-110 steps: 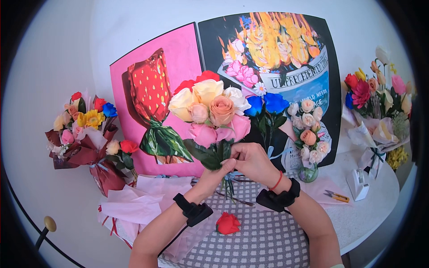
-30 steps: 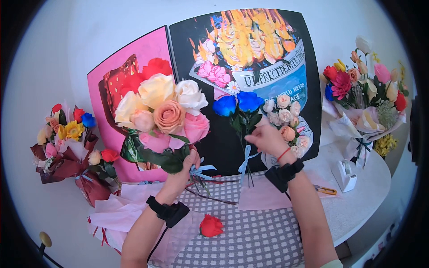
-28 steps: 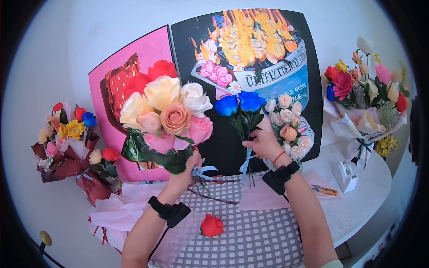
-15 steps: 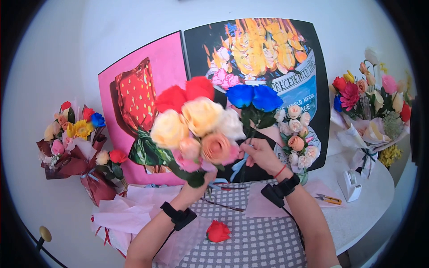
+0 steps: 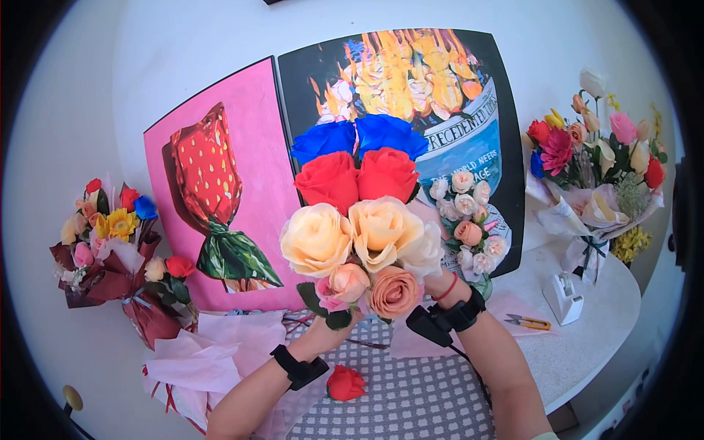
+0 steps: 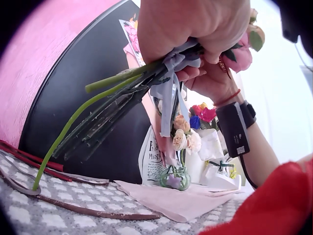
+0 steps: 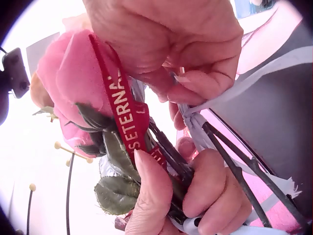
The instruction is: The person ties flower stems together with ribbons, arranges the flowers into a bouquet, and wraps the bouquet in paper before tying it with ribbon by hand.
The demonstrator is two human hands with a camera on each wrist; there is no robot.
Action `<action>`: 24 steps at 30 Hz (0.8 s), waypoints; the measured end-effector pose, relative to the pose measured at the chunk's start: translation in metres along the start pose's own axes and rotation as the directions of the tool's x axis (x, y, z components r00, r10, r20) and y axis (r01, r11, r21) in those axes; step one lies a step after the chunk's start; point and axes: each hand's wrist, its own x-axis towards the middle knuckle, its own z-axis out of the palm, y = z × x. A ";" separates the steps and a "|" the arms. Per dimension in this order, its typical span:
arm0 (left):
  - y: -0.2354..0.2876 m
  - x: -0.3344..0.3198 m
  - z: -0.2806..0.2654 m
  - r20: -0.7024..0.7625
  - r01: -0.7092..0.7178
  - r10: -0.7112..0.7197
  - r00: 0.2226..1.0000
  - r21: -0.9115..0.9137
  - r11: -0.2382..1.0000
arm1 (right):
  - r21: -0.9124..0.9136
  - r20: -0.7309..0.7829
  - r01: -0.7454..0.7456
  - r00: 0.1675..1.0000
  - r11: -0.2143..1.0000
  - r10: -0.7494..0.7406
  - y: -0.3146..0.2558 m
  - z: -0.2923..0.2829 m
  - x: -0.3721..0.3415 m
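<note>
My left hand (image 6: 190, 24) grips the stems (image 6: 112, 100) of a mixed artificial rose bouquet, its cream roses (image 5: 315, 238) and red roses (image 5: 326, 182) facing up in the head view. A pale blue ribbon (image 6: 168, 73) is tied round those stems. Behind the red roses stand two blue roses (image 5: 392, 136). My right hand (image 7: 171, 44) pinches the blue roses' stems near their own pale ribbon (image 7: 264, 73), close above the left hand. A red ribbon with gold letters (image 7: 120, 103) lies against a pink rose (image 7: 73, 73). The blooms hide most of both hands in the head view.
A loose red rose head (image 5: 345, 383) lies on the checked cloth (image 5: 411, 396). Pink wrapping paper (image 5: 194, 352) is at left; snips (image 5: 528, 322) and a white tape dispenser (image 5: 565, 297) are at right. Pale roses (image 5: 463, 205) stand in a vase before two upright pictures.
My right hand has left the bouquet, taken hold of the two blue roses and brought them left behind the red roses. The left hand's bouquet has swung left, then back toward the middle.
</note>
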 end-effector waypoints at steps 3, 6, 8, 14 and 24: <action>0.001 -0.001 -0.002 0.021 0.188 -0.188 0.982 0.010 0.982 | 0.117 -0.078 -0.021 0.996 0.993 0.030 -0.006 0.007 0.001; -0.008 -0.003 0.001 0.026 0.015 -0.015 1.000 0.005 1.000 | 0.368 -0.062 -0.011 0.997 0.930 0.036 -0.003 0.004 0.001; -0.008 -0.004 0.003 0.006 0.004 -0.003 1.000 -0.027 1.000 | 0.430 -0.041 0.034 0.999 0.902 -0.018 -0.003 0.005 0.004; 0.003 0.007 -0.010 -0.104 0.243 -0.236 0.966 0.064 0.968 | 0.073 -0.414 -0.257 0.871 0.964 0.263 -0.031 0.018 0.038; 0.018 0.022 -0.006 -0.220 0.250 -0.257 0.941 -0.058 0.966 | 0.047 -0.402 -0.287 0.871 0.957 0.281 -0.038 0.038 0.040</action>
